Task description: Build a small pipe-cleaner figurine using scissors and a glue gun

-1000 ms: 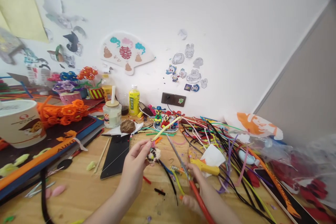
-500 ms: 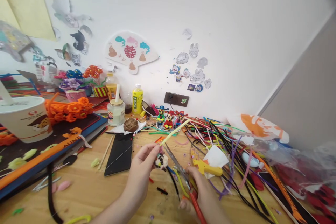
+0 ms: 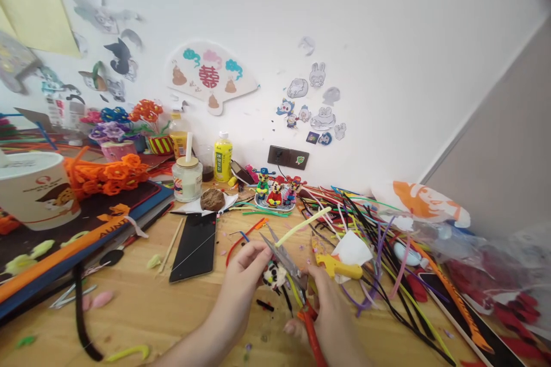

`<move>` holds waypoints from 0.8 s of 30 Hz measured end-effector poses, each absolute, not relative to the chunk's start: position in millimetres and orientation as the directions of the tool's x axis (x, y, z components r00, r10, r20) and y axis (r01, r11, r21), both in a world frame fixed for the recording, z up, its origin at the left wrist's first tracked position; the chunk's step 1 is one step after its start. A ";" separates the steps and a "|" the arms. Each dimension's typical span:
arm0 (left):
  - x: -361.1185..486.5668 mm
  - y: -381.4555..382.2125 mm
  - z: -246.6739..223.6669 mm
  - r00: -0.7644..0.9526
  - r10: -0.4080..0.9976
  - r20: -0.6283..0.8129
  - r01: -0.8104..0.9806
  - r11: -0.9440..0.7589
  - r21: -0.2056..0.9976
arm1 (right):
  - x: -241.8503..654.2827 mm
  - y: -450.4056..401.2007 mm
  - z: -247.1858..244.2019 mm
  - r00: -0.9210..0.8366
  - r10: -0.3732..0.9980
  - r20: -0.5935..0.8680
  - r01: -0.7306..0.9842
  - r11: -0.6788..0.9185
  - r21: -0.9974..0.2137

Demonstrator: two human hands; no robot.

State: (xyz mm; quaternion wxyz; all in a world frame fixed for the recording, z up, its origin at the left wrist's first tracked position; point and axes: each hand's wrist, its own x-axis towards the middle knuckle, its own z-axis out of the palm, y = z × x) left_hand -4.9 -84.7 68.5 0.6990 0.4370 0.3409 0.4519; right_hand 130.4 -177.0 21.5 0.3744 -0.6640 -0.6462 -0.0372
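Thumb and fingers of my left hand point(image 3: 247, 272) are pinched on a small white figure point(image 3: 274, 275) with black markings. A pale yellow strip point(image 3: 303, 226) rises to the right from near its fingertips. My right hand point(image 3: 321, 304) holds red-handled scissors point(image 3: 313, 332). The scissor blades point(image 3: 279, 252) are parted and lie close to the left fingertips, at the lower end of the strip. Below the figure, a yellow-green stem point(image 3: 295, 291) and a dark one run down between my hands.
Three small figures point(image 3: 275, 190) stand on a tray at the back. A yellow glue gun point(image 3: 340, 266) and many coloured stems point(image 3: 383, 252) lie right. A black phone point(image 3: 193, 249), a jar point(image 3: 187, 180) and a paper cup point(image 3: 37, 189) are left.
The scissor blades have come up to the base of the yellow strip. My left hand has moved slightly right with the figure, and the strip now leans lower to the right.
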 end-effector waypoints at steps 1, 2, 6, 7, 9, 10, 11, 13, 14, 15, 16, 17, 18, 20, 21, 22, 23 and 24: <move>-5.2 -84.3 68.8 0.365 0.928 -0.078 -0.338 0.210 0.917 | 130.4 -177.2 22.6 0.160 0.823 0.545 0.893 0.115 -0.435; -5.5 -83.9 68.9 0.371 0.926 -0.073 -0.344 0.210 0.915 | 130.6 -177.4 23.5 0.157 0.815 0.557 0.900 0.114 -0.420; -6.0 -83.0 67.3 0.425 0.905 -0.037 -0.393 0.221 0.893 | 132.1 -177.6 25.5 0.144 0.806 0.574 0.937 0.076 -0.341; -6.1 -83.0 66.4 0.446 0.895 -0.024 -0.407 0.226 0.885 | 132.5 -177.6 25.9 0.141 0.805 0.576 0.947 0.059 -0.315; -5.9 -83.3 64.8 0.496 0.868 -0.012 -0.419 0.251 0.872 | 133.2 -177.8 27.5 0.141 0.806 0.576 0.961 0.030 -0.277; -5.9 -83.5 64.3 0.518 0.855 -0.016 -0.417 0.269 0.868 | 133.3 -177.9 28.7 0.140 0.809 0.571 0.963 0.022 -0.268; -5.8 -83.8 64.1 0.533 0.846 -0.023 -0.413 0.284 0.865 | 133.3 -178.2 30.1 0.139 0.815 0.563 0.964 0.020 -0.267; -5.6 -84.3 64.9 0.536 0.843 -0.031 -0.415 0.295 0.861 | 132.9 -178.8 33.0 0.140 0.828 0.543 0.962 0.015 -0.271; -5.6 -84.5 65.7 0.530 0.848 -0.029 -0.420 0.292 0.860 | 132.6 -179.1 34.2 0.141 0.831 0.538 0.963 0.013 -0.271; -5.5 -84.8 66.6 0.525 0.851 -0.025 -0.424 0.287 0.859 | 132.3 -179.3 35.1 0.142 0.833 0.534 0.963 0.009 -0.270; -5.5 -85.0 67.4 0.526 0.850 -0.023 -0.424 0.285 0.860 | 132.0 -179.6 35.6 0.145 0.834 0.532 0.963 0.005 -0.270; -5.5 -85.1 68.0 0.530 0.848 -0.023 -0.421 0.287 0.860 | 131.8 -179.7 35.6 0.148 0.835 0.529 0.963 0.000 -0.269; -5.5 -85.2 68.4 0.535 0.844 -0.028 -0.417 0.293 0.860 | 131.9 -179.9 35.2 0.151 0.835 0.529 0.964 -0.006 -0.266; -5.5 -85.0 68.0 0.540 0.841 -0.038 -0.404 0.298 0.865 | 132.6 -180.0 33.3 0.160 0.831 0.533 0.966 -0.021 -0.257; -5.4 -84.8 67.5 0.540 0.841 -0.041 -0.396 0.296 0.869 | 133.2 -179.9 32.0 0.164 0.830 0.533 0.967 -0.028 -0.254; -5.4 -84.6 66.8 0.540 0.841 -0.042 -0.388 0.293 0.874 | 134.0 -179.8 30.5 0.169 0.831 0.530 0.967 -0.036 -0.252; -5.3 -84.5 66.1 0.540 0.840 -0.045 -0.380 0.292 0.878 | 134.8 -179.6 29.0 0.172 0.832 0.527 0.966 -0.039 -0.254; -5.2 -84.5 65.5 0.541 0.839 -0.051 -0.374 0.295 0.880 | 135.7 -179.3 27.6 0.171 0.832 0.528 0.965 -0.034 -0.259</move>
